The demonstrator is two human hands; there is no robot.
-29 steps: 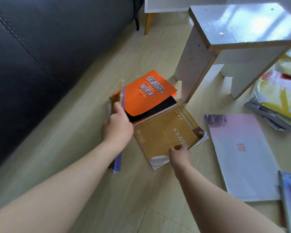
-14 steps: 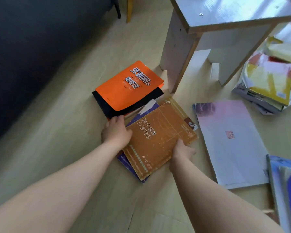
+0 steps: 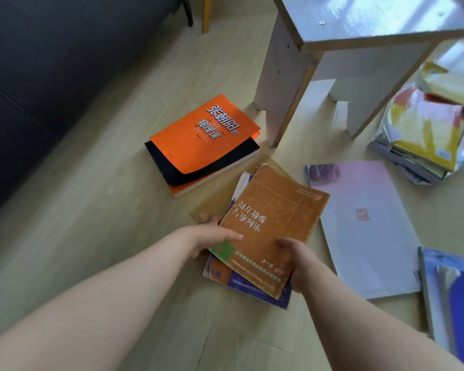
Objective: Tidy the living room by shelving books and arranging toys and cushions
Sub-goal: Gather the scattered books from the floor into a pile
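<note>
Brown scuffed paperback book (image 3: 271, 223) tops a skewed stack, left hand (image 3: 212, 236) and right hand (image 3: 295, 266) each gripping near corners low over pale wood floor (image 3: 118, 210); misaligned purple thin book (image 3: 255, 289) underneath could slide out.

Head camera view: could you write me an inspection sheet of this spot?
Surface: pale wooden floor.
Job's things: small stack of books, brown paperback on top, in both hands; orange book lying on a black book.
Clutter: large pale pink book, flat; heap of colourful glossy books; blue book at the right edge.
Fingers: left hand and right hand each grip the stack's near edge.
Cables: nothing seen.
Surroundings: dark sofa, white wooden stool.
</note>
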